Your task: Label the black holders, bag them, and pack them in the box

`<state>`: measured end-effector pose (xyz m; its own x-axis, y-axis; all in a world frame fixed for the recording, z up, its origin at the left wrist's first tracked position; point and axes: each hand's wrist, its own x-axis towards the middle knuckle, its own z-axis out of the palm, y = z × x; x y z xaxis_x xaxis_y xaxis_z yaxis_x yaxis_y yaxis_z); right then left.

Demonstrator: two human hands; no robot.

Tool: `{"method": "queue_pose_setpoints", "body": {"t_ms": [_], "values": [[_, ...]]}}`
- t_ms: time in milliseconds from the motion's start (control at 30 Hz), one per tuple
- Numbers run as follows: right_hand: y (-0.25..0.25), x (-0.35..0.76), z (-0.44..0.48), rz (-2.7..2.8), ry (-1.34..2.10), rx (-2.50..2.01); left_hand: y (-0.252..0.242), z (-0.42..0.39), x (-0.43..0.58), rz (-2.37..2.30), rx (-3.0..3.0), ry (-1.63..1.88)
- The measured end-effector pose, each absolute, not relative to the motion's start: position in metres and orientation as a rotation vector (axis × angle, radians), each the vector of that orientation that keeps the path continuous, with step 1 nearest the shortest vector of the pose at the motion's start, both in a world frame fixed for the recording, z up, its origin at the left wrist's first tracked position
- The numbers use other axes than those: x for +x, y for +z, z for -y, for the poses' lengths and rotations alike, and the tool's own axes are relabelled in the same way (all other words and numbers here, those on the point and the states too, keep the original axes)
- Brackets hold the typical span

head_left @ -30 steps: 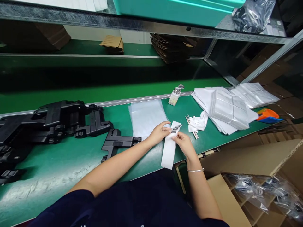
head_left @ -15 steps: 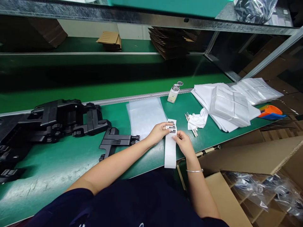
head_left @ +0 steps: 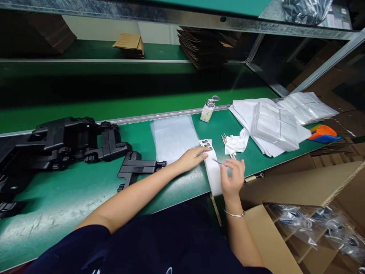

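Observation:
A white strip of labels [head_left: 212,173] lies aslant on the green bench and hangs over its front edge; dark printed labels show at its far end. My left hand [head_left: 191,159] is closed on the left edge of this strip, thumb on top, just below the printed labels. To the right of the strip my right hand [head_left: 233,176] is raised and closed in a pinch. Between its thumb and fingers sits a thin grey piece, which looks like a peeled label [head_left: 218,161] seen nearly edge-on.
Clear plastic bags [head_left: 173,135] lie behind my left hand. A pump bottle [head_left: 207,110], a crumpled white cloth [head_left: 237,142] with tweezers, and stacked white bags [head_left: 273,125] stand farther right. Black plastic brackets [head_left: 71,140] crowd the left. An open carton [head_left: 270,236] stands below right.
My right hand has moved away from the strip to the right, with the thin piece now in its fingers. The strip has swung so its near end points farther right.

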<state>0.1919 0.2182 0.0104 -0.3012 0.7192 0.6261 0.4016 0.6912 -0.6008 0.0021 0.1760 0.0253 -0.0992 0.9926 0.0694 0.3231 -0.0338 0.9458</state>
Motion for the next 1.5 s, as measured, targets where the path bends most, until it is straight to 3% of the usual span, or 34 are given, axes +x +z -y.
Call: {"method": "queue_pose_setpoints", "body": {"t_ms": [233, 367, 500, 700, 767, 1000, 1500], "values": [[-0.022, 0.181, -0.216, 2.425, 0.754, -0.926, 0.068, -0.126, -0.059, -2.053, 1.580, 0.622], [-0.032, 0.171, -0.231, 2.301, 0.722, -0.952, 0.068, -0.052, -0.129, -2.317, 1.502, 0.456], [-0.006, 0.146, -0.228, 2.008, 0.780, -0.888, 0.032, 0.008, -0.154, -2.287, 1.442, 0.634], [0.022, 0.073, -0.168, 2.044, 1.544, -0.712, -0.002, 0.021, -0.100, -2.309, 1.268, 0.940], [0.020, 0.055, -0.147, 2.154, 1.660, -0.669, -0.002, 0.018, -0.082, -2.335, 1.179, 1.014], [0.014, 0.048, -0.123, 2.388, 1.455, -0.720, -0.002, 0.012, -0.057, -2.325, 0.996, 1.234], [0.015, 0.047, -0.123, 2.443, 1.452, -0.742, -0.003, 0.013, -0.057, -2.298, 1.003, 1.263]]}}
